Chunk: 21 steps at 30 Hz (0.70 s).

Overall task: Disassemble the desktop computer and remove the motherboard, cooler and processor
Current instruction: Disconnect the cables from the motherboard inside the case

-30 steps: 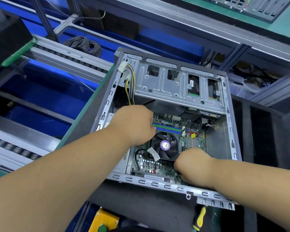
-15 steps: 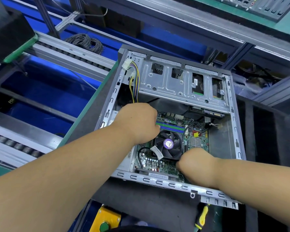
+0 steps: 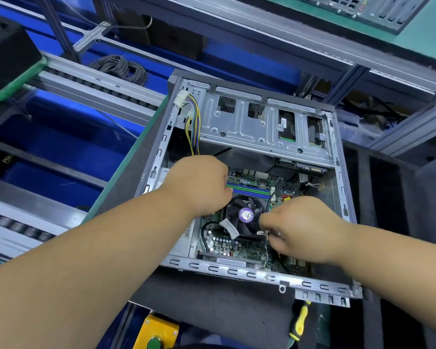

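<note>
**Both hands in the open case, working at the fan plug**

The computer case [image 3: 256,274] lies open on its side in the middle of the frame, and the motherboard [image 3: 239,249] is bolted in its floor with the cooler [image 3: 246,217] sitting on top, fan up. The processor would be under that, so I can't see it.

The right hand [image 3: 303,231] is at the lower right of the fan, fingers curled and pinching a small white plug [image 3: 261,233] with thin wires running off it. The left hand [image 3: 199,183] is at the fan's upper left corner, knuckles up; its fingertips are tucked out of sight, so I can't tell whether it grips anything.

To my eye this is the unplugging stage, before the cooler is lifted. Next the plug wants a straight pull clear of the board, then the cooler's corner fasteners need loosening. A yellow-handled screwdriver [image 3: 300,321] waits at the lower right of the frame, just below the case.
</note>
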{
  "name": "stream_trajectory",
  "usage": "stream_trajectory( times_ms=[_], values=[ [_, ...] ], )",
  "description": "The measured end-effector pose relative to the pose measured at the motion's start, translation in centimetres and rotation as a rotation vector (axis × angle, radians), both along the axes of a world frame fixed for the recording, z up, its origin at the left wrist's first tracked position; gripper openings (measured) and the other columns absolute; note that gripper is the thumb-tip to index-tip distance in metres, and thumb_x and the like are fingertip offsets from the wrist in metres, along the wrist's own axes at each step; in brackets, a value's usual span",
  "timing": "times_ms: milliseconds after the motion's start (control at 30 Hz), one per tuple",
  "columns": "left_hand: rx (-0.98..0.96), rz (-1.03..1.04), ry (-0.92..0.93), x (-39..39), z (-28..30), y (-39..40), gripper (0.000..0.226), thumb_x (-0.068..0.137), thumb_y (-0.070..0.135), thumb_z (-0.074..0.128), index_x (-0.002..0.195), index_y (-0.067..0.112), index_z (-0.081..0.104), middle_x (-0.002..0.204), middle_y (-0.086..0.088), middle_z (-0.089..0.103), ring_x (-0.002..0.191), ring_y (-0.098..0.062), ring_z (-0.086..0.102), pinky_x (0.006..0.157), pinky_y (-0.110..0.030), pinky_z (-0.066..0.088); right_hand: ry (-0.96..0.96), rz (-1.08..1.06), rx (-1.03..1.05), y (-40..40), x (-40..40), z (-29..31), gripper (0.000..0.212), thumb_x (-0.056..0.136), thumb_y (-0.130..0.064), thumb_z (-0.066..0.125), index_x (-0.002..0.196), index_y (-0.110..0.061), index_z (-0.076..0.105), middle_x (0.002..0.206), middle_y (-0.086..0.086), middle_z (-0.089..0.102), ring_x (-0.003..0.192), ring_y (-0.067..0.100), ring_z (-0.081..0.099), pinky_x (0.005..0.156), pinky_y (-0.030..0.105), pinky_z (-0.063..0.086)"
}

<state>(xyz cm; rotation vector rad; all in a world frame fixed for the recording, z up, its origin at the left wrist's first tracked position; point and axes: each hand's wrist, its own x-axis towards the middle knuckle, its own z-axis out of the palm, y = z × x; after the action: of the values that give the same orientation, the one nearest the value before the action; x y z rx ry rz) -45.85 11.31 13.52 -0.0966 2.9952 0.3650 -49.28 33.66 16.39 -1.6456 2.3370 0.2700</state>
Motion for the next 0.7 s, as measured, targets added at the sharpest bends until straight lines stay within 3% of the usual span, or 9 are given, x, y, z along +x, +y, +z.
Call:
stream_trajectory(
  times_ms=[67,200,300,400,500,567,633,700],
  values=[
    [-0.002,0.001,-0.002,0.0,0.1,0.0,0.023,0.083,0.046,0.053,0.076,0.028,0.064,0.077,0.007,0.061,0.071,-0.016,0.059,0.063,-0.031,0.053,-0.003,0.027,-0.011,0.3,0.3,0.4,0.008,0.077,-0.027,0.055,0.075,-0.02,0.058,0.062,-0.002,0.057,0.059,0.026,0.057,0.052,0.031,0.049],
    [0.009,0.01,-0.007,0.1,0.1,-0.1,0.02,0.083,0.043,0.053,0.074,0.029,0.064,0.074,0.009,0.06,0.069,-0.014,0.058,0.061,-0.029,0.053,-0.04,-0.008,0.248,0.8,0.8,0.4,0.012,0.085,-0.031,0.05,0.092,-0.024,0.056,0.081,-0.003,0.062,0.079,0.026,0.06,0.068,0.033,0.051],
    [0.015,0.015,-0.011,0.1,0.2,0.0,0.017,0.082,0.041,0.053,0.074,0.031,0.064,0.075,0.011,0.06,0.07,-0.012,0.057,0.06,-0.027,0.05,-0.023,-0.114,0.31,1.0,0.4,0.4,0.019,0.083,-0.026,0.054,0.1,-0.024,0.062,0.087,-0.003,0.065,0.084,0.023,0.062,0.072,0.034,0.054],
    [0.011,0.012,0.003,0.1,0.2,0.0,0.015,0.08,0.037,0.052,0.075,0.033,0.065,0.077,0.013,0.059,0.072,-0.012,0.057,0.061,-0.026,0.047,0.002,-0.292,0.201,1.1,-0.5,0.5,0.027,0.083,-0.027,0.051,0.109,-0.029,0.06,0.092,-0.005,0.066,0.086,0.021,0.061,0.071,0.034,0.054],
    [0.015,0.011,0.004,0.1,0.2,-0.1,0.012,0.08,0.037,0.054,0.079,0.035,0.066,0.081,0.014,0.061,0.075,-0.012,0.058,0.063,-0.026,0.048,-0.059,-0.502,0.071,0.5,-1.6,-0.4,0.051,0.088,-0.025,0.05,0.138,-0.033,0.043,0.099,-0.004,0.061,0.086,0.019,0.055,0.067,0.031,0.046],
    [0.005,0.003,0.019,0.1,0.1,-0.1,0.012,0.08,0.037,0.055,0.081,0.037,0.067,0.084,0.015,0.062,0.078,-0.012,0.059,0.065,-0.026,0.048,-0.129,-0.584,0.095,-0.2,-2.0,-1.2,0.06,0.089,-0.022,0.049,0.147,-0.032,0.035,0.106,-0.001,0.06,0.095,0.021,0.057,0.073,0.031,0.046],
    [0.011,0.005,0.033,0.1,-0.1,-0.3,0.011,0.08,0.038,0.056,0.083,0.04,0.067,0.086,0.017,0.064,0.08,-0.011,0.059,0.066,-0.026,0.047,-0.134,-0.591,0.199,-0.6,-2.3,-1.7,0.047,0.088,-0.018,0.048,0.135,-0.024,0.053,0.116,0.004,0.064,0.106,0.026,0.06,0.084,0.034,0.052],
    [0.015,0.01,0.052,0.1,0.0,-0.2,0.012,0.079,0.039,0.057,0.085,0.04,0.068,0.087,0.018,0.065,0.083,-0.01,0.059,0.067,-0.026,0.046,-0.034,-0.589,0.259,-0.6,-2.5,-2.0,0.019,0.086,-0.014,0.048,0.093,-0.015,0.066,0.086,0.002,0.063,0.083,0.026,0.061,0.072,0.034,0.053]
  ],
)
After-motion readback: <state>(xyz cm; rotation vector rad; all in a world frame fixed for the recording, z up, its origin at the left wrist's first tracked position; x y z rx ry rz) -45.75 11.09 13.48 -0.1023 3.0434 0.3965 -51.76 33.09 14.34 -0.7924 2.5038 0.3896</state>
